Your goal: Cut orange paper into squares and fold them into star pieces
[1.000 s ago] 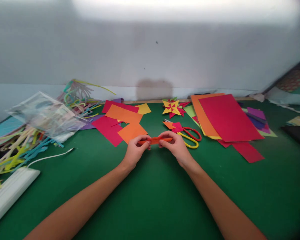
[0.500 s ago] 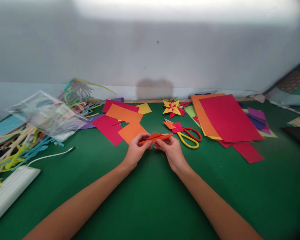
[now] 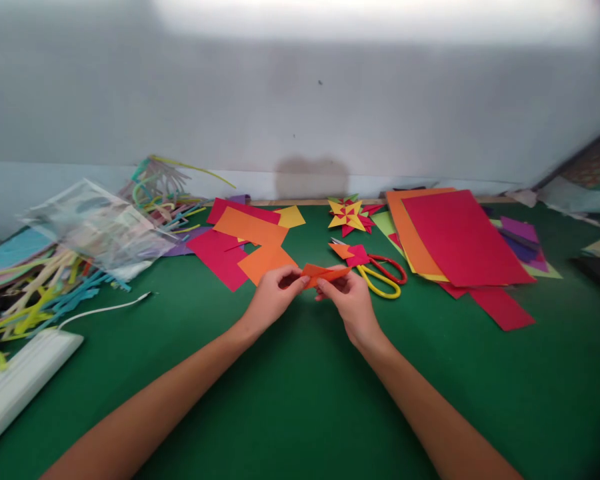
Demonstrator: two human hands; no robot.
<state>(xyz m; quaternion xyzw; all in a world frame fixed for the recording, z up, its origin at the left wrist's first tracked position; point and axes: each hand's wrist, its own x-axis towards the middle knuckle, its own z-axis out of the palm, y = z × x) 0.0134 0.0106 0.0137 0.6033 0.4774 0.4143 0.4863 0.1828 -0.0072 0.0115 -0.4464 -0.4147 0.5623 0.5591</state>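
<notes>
A small folded piece of orange paper [image 3: 324,273] is held up between both hands over the green table. My left hand [image 3: 276,295] pinches its left end between thumb and fingers. At the other end, my right hand [image 3: 351,300] grips it with the thumb on the near side; the fingers behind are partly hidden. Just beyond the right hand lie scissors [image 3: 384,283] with red and yellow handles, and a red and orange folded paper piece [image 3: 353,253] rests across their blades. Orange paper [image 3: 265,262] lies flat behind the left hand.
Folded paper stars [image 3: 347,215] sit at the back. Red sheets [image 3: 467,237] top a paper stack on the right. Pipe cleaners [image 3: 45,287] and a clear plastic bag [image 3: 100,220] crowd the left, near a white bar-shaped device [image 3: 30,377] with a cable [image 3: 105,309].
The left hand has shifted along the orange paper, whose left end no longer sticks out over the fingers. My right hand has turned slightly and still holds it.
</notes>
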